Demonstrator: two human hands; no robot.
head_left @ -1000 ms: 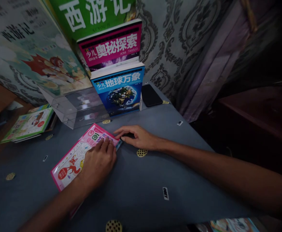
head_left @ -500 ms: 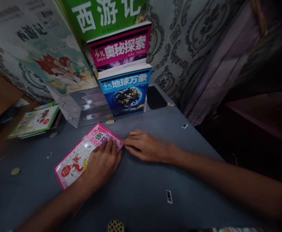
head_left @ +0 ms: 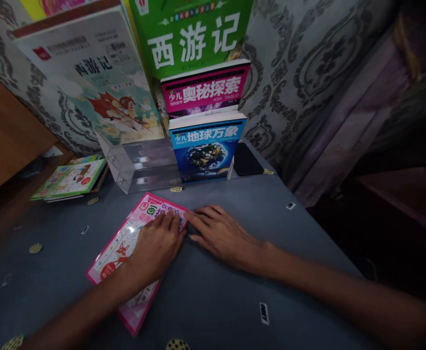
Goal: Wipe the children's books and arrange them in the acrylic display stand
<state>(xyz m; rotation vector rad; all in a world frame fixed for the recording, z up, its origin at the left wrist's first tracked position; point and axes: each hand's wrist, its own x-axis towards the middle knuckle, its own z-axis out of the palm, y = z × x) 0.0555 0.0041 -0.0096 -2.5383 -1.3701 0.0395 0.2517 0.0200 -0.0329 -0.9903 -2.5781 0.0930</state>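
A pink picture book (head_left: pixel 125 238) with a red fox on its cover lies flat and slanted on the blue-grey table. Across its upper right part rests my left hand (head_left: pixel 158 245), palm down, its fingers stretched over the printed title. My right hand (head_left: pixel 222 236) lies low over the table beside the book, fingers apart, with the forefinger at the book's right corner. Neither hand is wrapped round anything.
Behind the book, a clear acrylic stand (head_left: pixel 125 167) holds a pale book (head_left: pixel 121 82). Right of it stand a green book (head_left: pixel 194 39), a magenta one (head_left: pixel 205 92) and a blue one (head_left: pixel 207 150). A black phone (head_left: pixel 247 159) and stacked books (head_left: pixel 74 179) flank them.
The view has shifted, so the upright books sit lower and further right. My right hand's fingers have spread. More of the pink book's lower edge shows below my left forearm.
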